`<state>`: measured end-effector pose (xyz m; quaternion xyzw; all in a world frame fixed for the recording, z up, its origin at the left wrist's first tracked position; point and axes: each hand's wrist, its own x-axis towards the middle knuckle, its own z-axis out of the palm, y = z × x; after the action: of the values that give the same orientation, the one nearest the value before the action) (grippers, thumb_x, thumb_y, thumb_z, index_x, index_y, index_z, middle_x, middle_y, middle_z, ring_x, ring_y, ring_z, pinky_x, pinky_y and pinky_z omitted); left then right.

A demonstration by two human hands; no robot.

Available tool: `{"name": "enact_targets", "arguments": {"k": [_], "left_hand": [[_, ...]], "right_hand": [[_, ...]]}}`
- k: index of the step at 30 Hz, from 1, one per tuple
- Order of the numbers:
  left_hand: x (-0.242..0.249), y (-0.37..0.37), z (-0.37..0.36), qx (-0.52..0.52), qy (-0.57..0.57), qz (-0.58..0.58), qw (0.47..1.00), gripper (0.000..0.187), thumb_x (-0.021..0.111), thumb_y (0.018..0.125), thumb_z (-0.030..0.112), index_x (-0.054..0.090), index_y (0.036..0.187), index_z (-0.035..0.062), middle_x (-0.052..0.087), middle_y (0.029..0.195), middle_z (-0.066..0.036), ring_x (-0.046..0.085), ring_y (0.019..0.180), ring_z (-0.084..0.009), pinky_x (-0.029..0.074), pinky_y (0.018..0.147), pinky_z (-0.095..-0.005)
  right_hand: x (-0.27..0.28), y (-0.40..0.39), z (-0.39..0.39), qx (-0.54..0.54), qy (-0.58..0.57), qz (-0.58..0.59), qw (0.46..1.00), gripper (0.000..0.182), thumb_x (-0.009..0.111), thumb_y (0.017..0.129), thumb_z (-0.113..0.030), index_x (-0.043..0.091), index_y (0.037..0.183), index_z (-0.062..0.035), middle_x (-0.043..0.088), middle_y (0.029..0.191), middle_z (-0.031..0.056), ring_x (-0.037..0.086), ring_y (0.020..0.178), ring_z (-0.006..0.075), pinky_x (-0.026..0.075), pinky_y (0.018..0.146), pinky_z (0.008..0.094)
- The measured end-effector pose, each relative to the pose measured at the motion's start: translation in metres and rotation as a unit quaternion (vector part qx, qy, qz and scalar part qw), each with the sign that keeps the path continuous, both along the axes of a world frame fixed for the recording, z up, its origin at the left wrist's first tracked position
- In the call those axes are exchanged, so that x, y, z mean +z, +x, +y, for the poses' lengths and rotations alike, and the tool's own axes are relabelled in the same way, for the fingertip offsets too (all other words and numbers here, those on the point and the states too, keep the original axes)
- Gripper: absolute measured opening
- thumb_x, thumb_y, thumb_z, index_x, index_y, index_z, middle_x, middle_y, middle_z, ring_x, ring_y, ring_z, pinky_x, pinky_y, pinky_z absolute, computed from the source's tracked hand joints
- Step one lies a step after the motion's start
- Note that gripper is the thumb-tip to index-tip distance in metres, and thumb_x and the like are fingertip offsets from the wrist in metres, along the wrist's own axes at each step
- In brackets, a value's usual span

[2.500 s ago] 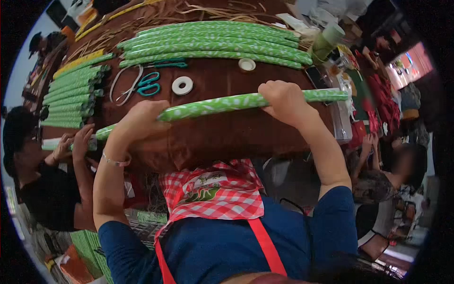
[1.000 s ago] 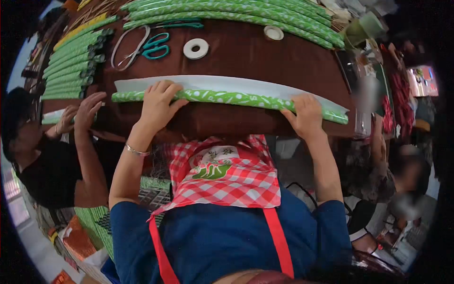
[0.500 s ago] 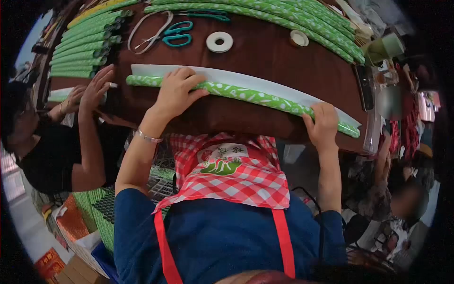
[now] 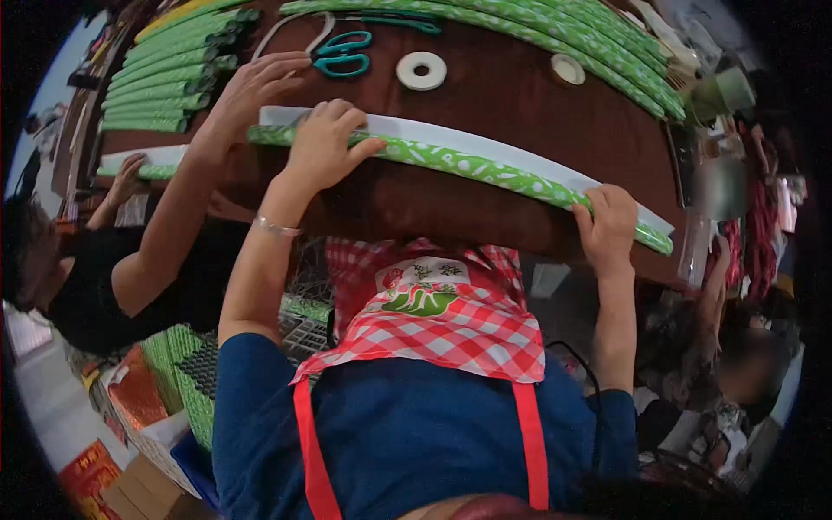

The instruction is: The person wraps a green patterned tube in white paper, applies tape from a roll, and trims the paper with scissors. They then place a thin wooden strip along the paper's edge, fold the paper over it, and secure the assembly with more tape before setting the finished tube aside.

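Note:
A long tube of green patterned paper [image 4: 472, 166] with white motifs lies across the brown table in front of me. Its unrolled edge, a white strip [image 4: 494, 147], shows along the far side. Near the tube's left end, my left hand [image 4: 322, 149] grips it from above, thumb stretched to the right along it. Toward the right end, my right hand [image 4: 608, 227] curls over the tube, thumb on the near side. Both palms are turned down, so the undersides of the fingers are hidden.
Teal scissors [image 4: 342, 63], a white tape roll [image 4: 422, 71] and a small round tape roll [image 4: 568, 69] lie beyond the tube. Finished green tubes [image 4: 520, 39] are stacked at the back. At left, a co-worker's hand [image 4: 256, 87] reaches over the table near the scissors.
The co-worker's arm at left has reached forward across the table toward the white loop and scissors. My hands stay on the tube; the whole view has shifted slightly.

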<state>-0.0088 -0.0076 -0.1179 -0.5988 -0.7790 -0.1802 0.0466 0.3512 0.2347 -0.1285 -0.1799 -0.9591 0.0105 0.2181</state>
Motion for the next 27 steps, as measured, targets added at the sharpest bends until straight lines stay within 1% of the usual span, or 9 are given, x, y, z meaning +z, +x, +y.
{"name": "enact_targets", "arguments": {"k": [2,3,4,10,15,19,23,25,27], "left_hand": [[0.001,0.002,-0.001,-0.003,0.001,-0.009,1.000,0.032,0.072,0.078,0.033,0.062,0.091,0.0062,0.059,0.095,-0.010,0.055,0.093,-0.0331,0.046,0.079,-0.0437],[0.003,0.000,0.000,0.001,-0.034,-0.018,0.999,0.032,0.071,0.079,0.032,0.062,0.093,0.0052,0.058,0.096,-0.011,0.056,0.092,-0.0323,0.046,0.078,-0.0432],[0.006,0.005,0.001,-0.007,-0.009,-0.019,1.000,0.031,0.071,0.080,0.030,0.062,0.095,0.0044,0.058,0.096,-0.011,0.056,0.092,-0.0326,0.046,0.078,-0.0433],[0.007,-0.002,-0.003,-0.038,-0.028,-0.032,0.998,0.031,0.058,0.092,0.032,0.056,0.102,0.0026,0.056,0.104,-0.015,0.054,0.097,-0.0355,0.044,0.082,-0.0427],[0.005,0.000,-0.001,-0.024,-0.044,-0.045,0.998,0.029,0.057,0.093,0.030,0.056,0.102,0.0026,0.056,0.103,-0.014,0.054,0.096,-0.0356,0.044,0.083,-0.0433],[0.001,0.000,-0.004,-0.003,-0.042,-0.021,0.999,0.028,0.066,0.086,0.025,0.057,0.102,0.0030,0.057,0.104,-0.013,0.054,0.097,-0.0357,0.044,0.083,-0.0441],[0.000,0.012,-0.021,-0.031,0.032,-0.025,0.999,0.042,0.078,0.072,0.027,0.059,0.103,0.0056,0.058,0.101,-0.013,0.055,0.095,-0.0354,0.044,0.083,-0.0453],[-0.001,0.006,-0.033,-0.013,-0.002,0.015,1.000,0.046,0.080,0.069,0.031,0.059,0.103,0.0064,0.058,0.099,-0.012,0.056,0.094,-0.0347,0.044,0.080,-0.0453],[-0.003,0.002,-0.040,0.032,-0.026,0.012,0.999,0.047,0.080,0.069,0.032,0.060,0.103,0.0065,0.058,0.097,-0.011,0.057,0.093,-0.0339,0.044,0.078,-0.0452]], "right_hand": [[-0.002,0.001,-0.007,-0.031,0.018,0.008,0.999,0.030,0.063,0.086,-0.036,0.061,0.092,-0.0063,0.056,0.092,0.0118,0.055,0.089,0.0322,0.041,0.081,0.0453],[-0.001,0.000,-0.009,-0.035,0.012,0.016,0.999,0.030,0.064,0.085,-0.036,0.061,0.091,-0.0065,0.056,0.091,0.0109,0.054,0.089,0.0317,0.041,0.081,0.0453],[-0.001,0.000,-0.010,-0.037,0.005,0.027,0.999,0.030,0.066,0.083,-0.036,0.061,0.090,-0.0067,0.056,0.090,0.0101,0.054,0.088,0.0312,0.040,0.080,0.0454],[-0.003,0.004,-0.017,-0.054,0.001,0.044,0.998,0.033,0.070,0.079,-0.037,0.059,0.090,-0.0074,0.055,0.091,0.0086,0.054,0.090,0.0294,0.040,0.080,0.0438],[-0.008,0.009,-0.022,-0.056,0.005,0.064,0.996,0.037,0.070,0.079,-0.038,0.057,0.095,-0.0067,0.055,0.096,0.0087,0.053,0.091,0.0291,0.038,0.083,0.0436],[-0.012,0.010,-0.024,-0.052,-0.001,0.071,0.996,0.040,0.069,0.080,-0.037,0.055,0.101,-0.0067,0.056,0.103,0.0094,0.053,0.096,0.0306,0.037,0.086,0.0453],[-0.016,0.012,-0.021,-0.038,0.015,0.070,0.997,0.040,0.068,0.084,-0.038,0.055,0.106,-0.0069,0.056,0.108,0.0104,0.051,0.100,0.0317,0.036,0.088,0.0463],[-0.014,0.012,-0.021,-0.042,0.018,0.054,0.998,0.041,0.067,0.086,-0.039,0.056,0.108,-0.0072,0.056,0.108,0.0102,0.051,0.101,0.0313,0.036,0.088,0.0450],[-0.011,0.011,-0.019,-0.036,0.013,0.046,0.998,0.044,0.069,0.083,-0.041,0.057,0.107,-0.0070,0.056,0.108,0.0100,0.051,0.102,0.0309,0.036,0.089,0.0447]]}}
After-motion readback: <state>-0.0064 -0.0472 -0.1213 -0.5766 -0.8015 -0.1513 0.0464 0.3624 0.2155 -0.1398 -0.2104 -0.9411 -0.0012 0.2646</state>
